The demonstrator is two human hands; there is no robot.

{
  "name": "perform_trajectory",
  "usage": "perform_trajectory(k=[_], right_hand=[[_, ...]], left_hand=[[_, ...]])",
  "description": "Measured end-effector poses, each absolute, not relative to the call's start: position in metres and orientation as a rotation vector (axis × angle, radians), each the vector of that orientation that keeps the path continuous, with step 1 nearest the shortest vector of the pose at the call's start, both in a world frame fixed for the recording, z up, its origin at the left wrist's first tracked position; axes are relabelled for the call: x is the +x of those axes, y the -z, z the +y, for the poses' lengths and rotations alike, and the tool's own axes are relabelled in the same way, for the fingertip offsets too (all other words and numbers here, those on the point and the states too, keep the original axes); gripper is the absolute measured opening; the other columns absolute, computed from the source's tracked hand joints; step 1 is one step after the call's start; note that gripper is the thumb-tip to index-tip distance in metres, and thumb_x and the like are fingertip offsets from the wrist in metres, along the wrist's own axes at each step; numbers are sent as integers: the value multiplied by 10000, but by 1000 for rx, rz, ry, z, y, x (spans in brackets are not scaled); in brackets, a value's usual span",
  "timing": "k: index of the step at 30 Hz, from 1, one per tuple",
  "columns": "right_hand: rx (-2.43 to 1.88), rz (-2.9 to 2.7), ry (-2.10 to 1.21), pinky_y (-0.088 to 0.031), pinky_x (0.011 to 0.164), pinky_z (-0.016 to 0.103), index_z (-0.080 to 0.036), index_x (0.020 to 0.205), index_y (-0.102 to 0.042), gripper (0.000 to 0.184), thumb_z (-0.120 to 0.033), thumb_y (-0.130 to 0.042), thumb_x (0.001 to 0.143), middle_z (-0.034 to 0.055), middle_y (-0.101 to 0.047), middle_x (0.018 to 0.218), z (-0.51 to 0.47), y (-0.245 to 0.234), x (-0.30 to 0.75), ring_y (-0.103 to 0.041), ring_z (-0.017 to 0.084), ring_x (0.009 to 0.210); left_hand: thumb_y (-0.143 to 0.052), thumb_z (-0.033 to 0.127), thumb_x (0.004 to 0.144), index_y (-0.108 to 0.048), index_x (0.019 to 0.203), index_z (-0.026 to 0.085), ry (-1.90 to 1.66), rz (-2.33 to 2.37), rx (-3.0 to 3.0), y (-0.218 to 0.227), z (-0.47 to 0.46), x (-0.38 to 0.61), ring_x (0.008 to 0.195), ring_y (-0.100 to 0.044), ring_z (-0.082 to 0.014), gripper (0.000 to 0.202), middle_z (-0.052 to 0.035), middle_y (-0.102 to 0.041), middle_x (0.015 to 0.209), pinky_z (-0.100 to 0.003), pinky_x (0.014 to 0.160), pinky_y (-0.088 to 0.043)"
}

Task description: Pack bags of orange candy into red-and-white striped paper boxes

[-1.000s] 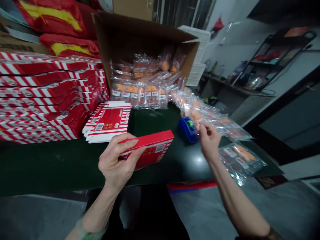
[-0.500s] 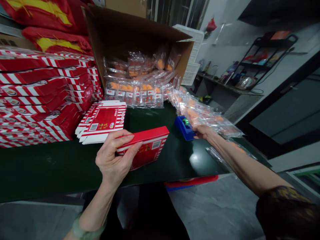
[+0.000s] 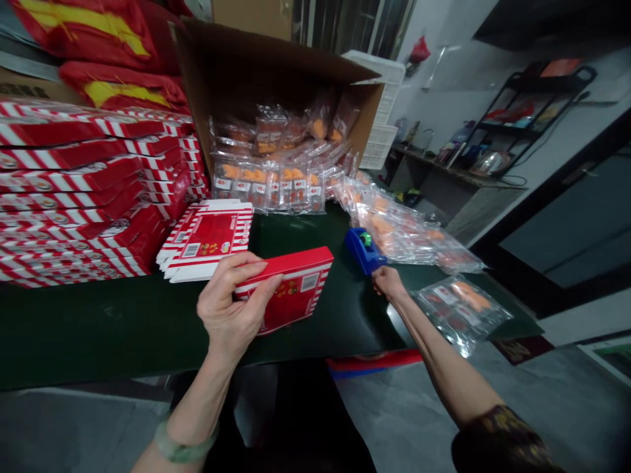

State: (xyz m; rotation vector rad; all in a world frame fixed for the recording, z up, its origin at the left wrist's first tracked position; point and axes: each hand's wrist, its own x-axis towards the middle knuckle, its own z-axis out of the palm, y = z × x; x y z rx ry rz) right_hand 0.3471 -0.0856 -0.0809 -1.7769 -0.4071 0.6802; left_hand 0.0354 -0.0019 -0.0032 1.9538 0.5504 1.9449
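My left hand (image 3: 234,305) grips a red and white striped box (image 3: 296,295) by its near-left end, thumb on the printed face and fingers over the top edge. The box stands on its long edge, tilted, just above or on the green table. My right hand (image 3: 388,282) is closed at the near end of a blue tape dispenser (image 3: 363,253) with a green roll in it. Its fingertips are curled under, and whatever they pinch is too small to see. Left of the box lies a pile of flat, unfolded striped cartons (image 3: 211,236).
Striped boxes (image 3: 73,197) are stacked high at the left. Behind, a cardboard box (image 3: 276,72) on its side holds clear packets with orange contents (image 3: 266,184). More packets (image 3: 394,226) spread to the right, and a packet (image 3: 458,305) lies beside my right forearm. The table (image 3: 123,328) has its edge toward me.
My right hand has moved toward me and slightly left, from the dispenser's side to its near end, uncovering the packet on the right. My left hand still holds the box.
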Motion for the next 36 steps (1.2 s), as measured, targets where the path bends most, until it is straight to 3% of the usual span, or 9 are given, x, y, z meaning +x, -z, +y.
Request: perform_trajectory(k=[3, 5, 12, 18, 21, 26, 31, 36], right_hand=[[-1747, -521, -747, -403, 443, 173, -111, 823, -565, 184, -289, -570, 869, -25, -545, 673, -88, 58, 311, -481, 51, 504], [-1663, -643, -807, -267, 353, 163, -139, 660, -491, 253, -291, -614, 821, -66, -429, 517, -99, 32, 273, -354, 34, 393], [-1076, -936, -998, -301, 381, 174, -168, 678, -484, 323, -438, -576, 828, -47, -459, 572, -124, -44, 161, -391, 45, 432], [-1160, -755, -919, -306, 342, 167, -167, 597, -459, 387, -455, -691, 710, -62, -454, 508, -118, -38, 150, -372, 40, 385], [-1230, -619, -1030, -283, 321, 171, -170, 552, -422, 449, -483, -731, 638, -81, -408, 444, -122, -40, 150, -349, 39, 337], [-1381, -348, -1375, -248, 287, 175, -179, 494, -388, 508, -575, -551, 766, -71, -358, 368, -127, -47, 152, -323, 47, 279], [-1246, -505, -1264, -268, 296, 197, -175, 536, -451, 608, -751, -442, 730, -35, -418, 397, -126, -19, 141, -387, 74, 306], [-1138, -583, -1061, -305, 331, 160, -175, 691, -511, 403, -540, -683, 696, -76, -452, 457, -127, 23, 135, -386, 49, 334]], left_hand=[[-745, 135, 674, -635, 845, 189, -1933, 548, 1942, 1, -6, 35, 813, -623, -141, 211, -15, -648, 893, -299, 749, -516], [-727, 153, 700, -629, 846, 188, -1924, 571, 1942, 0, -9, 37, 798, -623, -138, 179, -18, -643, 884, -295, 736, -520], [-678, 148, 745, -609, 867, 191, -2006, 598, 1981, -1, -37, 55, 773, -624, -133, 147, -34, -627, 869, -259, 670, -531], [-658, 113, 750, -609, 861, 200, -1989, 510, 1992, 3, -53, 58, 746, -610, -114, 149, -22, -616, 845, -214, 632, -526], [-664, 107, 738, -617, 860, 190, -1994, 468, 2014, 6, -57, 58, 732, -609, -115, 155, -29, -622, 839, -210, 624, -522], [-653, 116, 748, -632, 807, 194, -1947, 401, 2104, 10, -68, 61, 718, -618, -125, 100, -31, -641, 810, -216, 604, -519], [-691, 115, 722, -640, 840, 179, -1933, 429, 1973, -1, -78, 53, 746, -630, -114, 143, -29, -639, 855, -204, 645, -525], [-688, 51, 707, -625, 885, 172, -1989, 426, 1806, -20, -80, 23, 776, -632, -100, 225, -21, -634, 881, -191, 665, -526]])
